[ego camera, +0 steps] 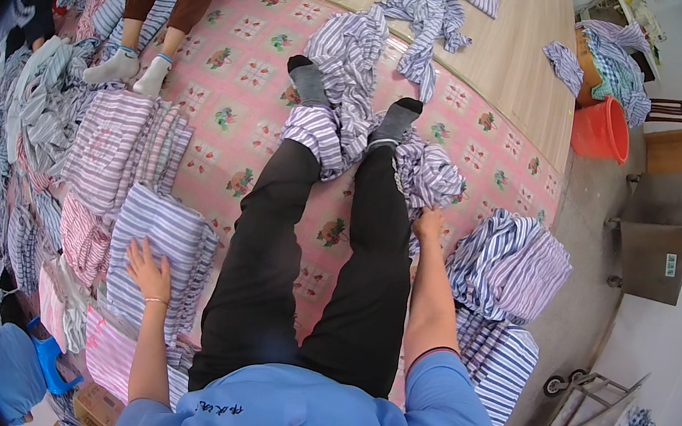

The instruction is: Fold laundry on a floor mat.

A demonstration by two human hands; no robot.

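My left hand (148, 269) lies flat with fingers spread on top of a stack of folded blue-and-white striped cloth (165, 234). On the other side, my right hand (430, 223) is at the lower edge of a crumpled purple-and-white striped cloth (429, 170), beside my leg; its fingers are partly bent, and whether they grip the fabric is unclear. More loose striped cloth (350, 51) lies around and between my feet on the pink patterned sheet (332, 231).
Folded striped stacks stand left (107, 144) and right (530, 266). A person's socked feet (132, 71) are at upper left, another person at lower left by a blue stool (49, 355). Beyond the pale board (519, 61) are a red bucket (601, 127) and a hand cart (575, 409).
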